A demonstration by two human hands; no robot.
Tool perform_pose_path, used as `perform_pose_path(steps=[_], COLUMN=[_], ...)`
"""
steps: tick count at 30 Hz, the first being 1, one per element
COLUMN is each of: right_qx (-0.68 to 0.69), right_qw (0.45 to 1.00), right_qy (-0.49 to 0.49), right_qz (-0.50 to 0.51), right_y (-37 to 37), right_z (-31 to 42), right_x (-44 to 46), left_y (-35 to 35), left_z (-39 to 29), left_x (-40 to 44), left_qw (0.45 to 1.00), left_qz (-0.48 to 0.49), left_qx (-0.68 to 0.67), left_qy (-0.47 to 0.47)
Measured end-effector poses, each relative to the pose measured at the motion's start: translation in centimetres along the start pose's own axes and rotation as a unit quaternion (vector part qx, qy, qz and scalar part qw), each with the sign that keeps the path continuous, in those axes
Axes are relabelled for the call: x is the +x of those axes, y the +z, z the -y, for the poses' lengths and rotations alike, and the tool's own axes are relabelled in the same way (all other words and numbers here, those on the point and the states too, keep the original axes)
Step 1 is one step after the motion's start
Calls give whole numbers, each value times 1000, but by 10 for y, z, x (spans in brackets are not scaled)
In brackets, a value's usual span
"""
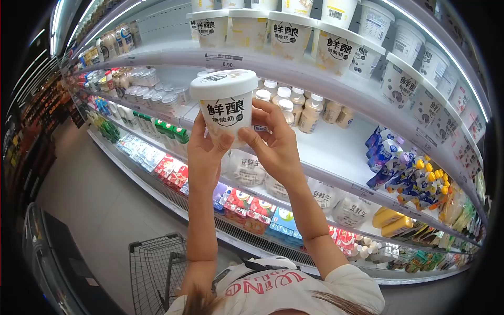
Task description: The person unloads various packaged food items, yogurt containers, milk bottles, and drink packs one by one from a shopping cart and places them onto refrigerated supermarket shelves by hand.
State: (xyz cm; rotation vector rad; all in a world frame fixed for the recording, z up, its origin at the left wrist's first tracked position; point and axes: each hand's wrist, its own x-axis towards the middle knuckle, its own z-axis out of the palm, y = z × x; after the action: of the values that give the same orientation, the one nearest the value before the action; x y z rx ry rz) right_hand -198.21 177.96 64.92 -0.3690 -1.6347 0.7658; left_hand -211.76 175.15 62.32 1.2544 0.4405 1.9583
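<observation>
Tub: white tapered tub with black lettering (224, 113), held up at 11 o'clock in the view.
Weight: probably moderate if full; the contents do not show.
Wall: looks like thin plastic or coated card, likely to dent under a hard squeeze; smooth, perhaps slick if chilled.
Best hold: around the side wall; the round white lid (224, 85) might come loose if lifted alone.
Left hand: bare left hand (203, 149) grasping the tub at its 7 o'clock, thumb on the front, other fingers mostly hidden behind.
Right hand: bare right hand (273, 140) grasping at its 4 o'clock, thumb on the front, fingers curled beside the wall.
Forearms: raised from 7 and 5 o'clock, converging on the tub.
Shelf: row of matching white tubs (292, 39) toward 1 o'clock.
Cart: grey wire cart (156, 239), 7 o'clock.
</observation>
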Motion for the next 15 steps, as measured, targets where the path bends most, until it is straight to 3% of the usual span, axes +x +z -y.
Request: perform_pose_path(steps=[4, 9, 15], right_qx=[-24, -55, -90], right_qw=[999, 989, 983], right_qy=[-29, -132, -160], right_qz=[3, -30, -22], right_y=[32, 80, 127], right_z=[-12, -36, -76], right_x=[28, 97, 165], left_y=[-26, -78, -131], left_z=[-22, -36, -52], left_x=[32, 105, 187], left_qw=[998, 993, 988], left_qz=[-23, -24, -1], left_qx=[51, 96, 125], left_qy=[-17, 69, 95])
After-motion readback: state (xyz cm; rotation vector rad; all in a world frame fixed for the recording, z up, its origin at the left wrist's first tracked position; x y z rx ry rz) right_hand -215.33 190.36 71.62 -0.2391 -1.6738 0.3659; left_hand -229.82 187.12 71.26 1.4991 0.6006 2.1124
